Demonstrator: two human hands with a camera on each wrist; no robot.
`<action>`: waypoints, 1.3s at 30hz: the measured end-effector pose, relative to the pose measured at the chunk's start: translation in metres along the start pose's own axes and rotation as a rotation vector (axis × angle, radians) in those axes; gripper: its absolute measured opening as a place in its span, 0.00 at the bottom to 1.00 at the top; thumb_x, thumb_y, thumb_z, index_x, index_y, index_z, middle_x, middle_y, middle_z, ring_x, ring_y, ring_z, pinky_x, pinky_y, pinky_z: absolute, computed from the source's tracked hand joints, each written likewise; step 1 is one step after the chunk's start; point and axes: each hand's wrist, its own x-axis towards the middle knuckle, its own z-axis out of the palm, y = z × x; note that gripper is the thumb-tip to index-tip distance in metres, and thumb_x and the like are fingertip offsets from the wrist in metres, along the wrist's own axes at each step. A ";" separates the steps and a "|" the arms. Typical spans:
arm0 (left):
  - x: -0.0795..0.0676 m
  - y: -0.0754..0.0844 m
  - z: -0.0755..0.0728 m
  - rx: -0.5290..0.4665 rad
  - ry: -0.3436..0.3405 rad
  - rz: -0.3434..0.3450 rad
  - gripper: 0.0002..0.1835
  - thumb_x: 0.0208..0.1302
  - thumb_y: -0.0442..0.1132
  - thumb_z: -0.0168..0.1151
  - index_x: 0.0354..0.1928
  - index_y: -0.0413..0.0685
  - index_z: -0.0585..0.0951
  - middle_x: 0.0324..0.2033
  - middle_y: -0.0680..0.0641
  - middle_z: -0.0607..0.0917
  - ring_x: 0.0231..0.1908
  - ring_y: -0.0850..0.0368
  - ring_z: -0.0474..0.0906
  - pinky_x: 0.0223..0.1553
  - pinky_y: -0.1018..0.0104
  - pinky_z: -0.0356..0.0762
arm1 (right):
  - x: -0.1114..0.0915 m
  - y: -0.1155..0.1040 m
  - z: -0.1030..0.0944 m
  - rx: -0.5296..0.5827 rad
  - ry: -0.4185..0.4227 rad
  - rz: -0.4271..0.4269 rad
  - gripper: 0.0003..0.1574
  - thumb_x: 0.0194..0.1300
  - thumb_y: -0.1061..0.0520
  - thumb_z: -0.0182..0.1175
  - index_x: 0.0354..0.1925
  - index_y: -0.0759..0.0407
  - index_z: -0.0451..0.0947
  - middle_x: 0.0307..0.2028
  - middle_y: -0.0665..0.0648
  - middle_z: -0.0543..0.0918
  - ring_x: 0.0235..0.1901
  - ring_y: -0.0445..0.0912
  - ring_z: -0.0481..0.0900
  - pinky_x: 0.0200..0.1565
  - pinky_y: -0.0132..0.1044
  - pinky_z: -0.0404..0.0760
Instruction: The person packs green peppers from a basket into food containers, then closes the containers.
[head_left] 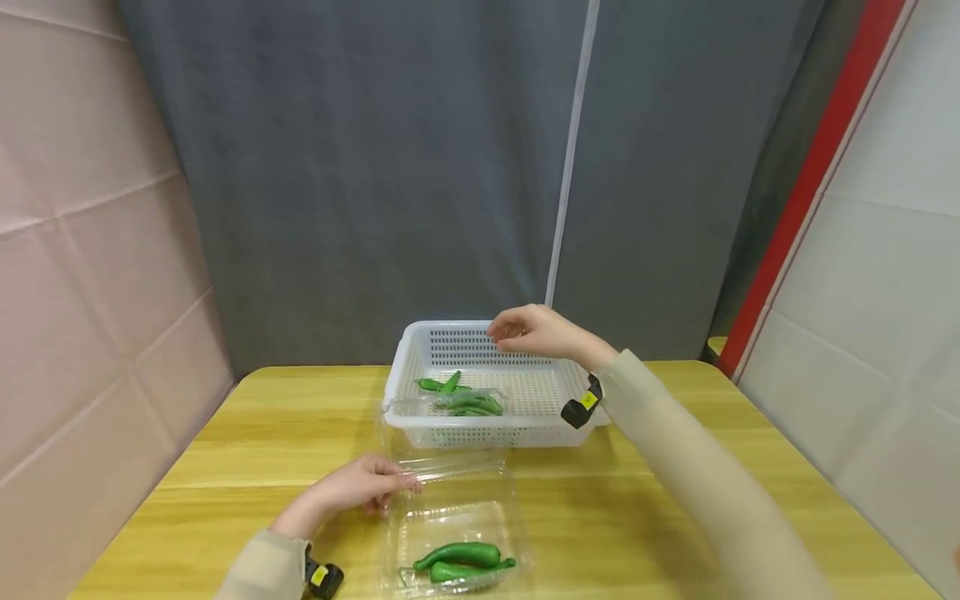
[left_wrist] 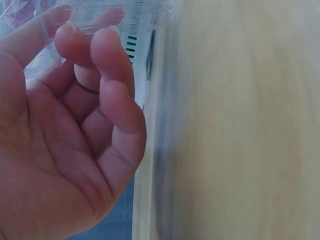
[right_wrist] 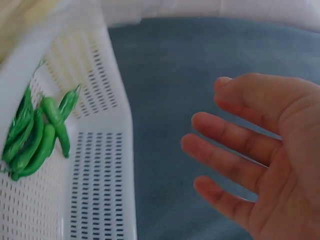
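I've got the right hand (head_left: 534, 331) empty, fingers relaxed, above the white basket (head_left: 543, 422). Left hand (head_left: 360, 483) pinches the clear container (head_left: 450, 521) in front of the basket. Green peppers (head_left: 468, 553) in both.

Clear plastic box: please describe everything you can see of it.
The box looks like shiny, transparent plastic with moulded ridges. It lies open on the table, its lid tipped back, overlapping the white basket in the head view; contact is unclear. Two green peppers lie inside its near end; the left hand pinches its left edge.
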 end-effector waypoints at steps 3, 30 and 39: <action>0.001 -0.001 0.002 0.002 0.001 0.003 0.18 0.70 0.48 0.57 0.43 0.40 0.86 0.14 0.52 0.73 0.16 0.63 0.64 0.18 0.74 0.64 | 0.011 0.008 0.003 -0.014 -0.028 0.032 0.14 0.67 0.57 0.61 0.51 0.56 0.80 0.43 0.50 0.83 0.43 0.42 0.80 0.48 0.39 0.79; -0.001 0.006 0.014 -0.006 0.007 -0.006 0.17 0.69 0.49 0.59 0.41 0.43 0.87 0.13 0.52 0.75 0.15 0.64 0.65 0.18 0.74 0.63 | 0.084 0.051 0.059 -0.086 -0.301 0.114 0.20 0.57 0.66 0.67 0.50 0.62 0.81 0.51 0.59 0.82 0.52 0.55 0.78 0.48 0.35 0.78; -0.002 0.006 0.015 -0.009 0.010 -0.002 0.16 0.69 0.48 0.58 0.41 0.43 0.87 0.14 0.52 0.74 0.15 0.64 0.65 0.18 0.74 0.63 | 0.093 0.061 0.071 -0.122 -0.332 0.087 0.22 0.55 0.67 0.68 0.50 0.66 0.81 0.49 0.58 0.82 0.53 0.54 0.78 0.50 0.36 0.77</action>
